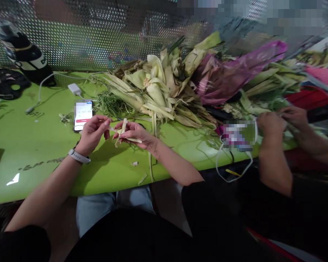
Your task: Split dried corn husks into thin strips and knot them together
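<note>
My left hand (94, 131), with a white watch band on the wrist, pinches one end of a pale leaf strip (122, 131). My right hand (135, 134) grips the folded middle of the same strip, fingers closed round it. Both hands hover just above the green table (30, 145), in front of a pile of pale green leaves and husks (158, 91).
A phone (83, 115) lies on the table by my left hand, with a white charger and cable (74, 88) behind it. A dark bottle (22, 51) stands at the back left. A purple plastic bag (235, 72) lies on more leaves. Another person's hands (281, 120) work at right.
</note>
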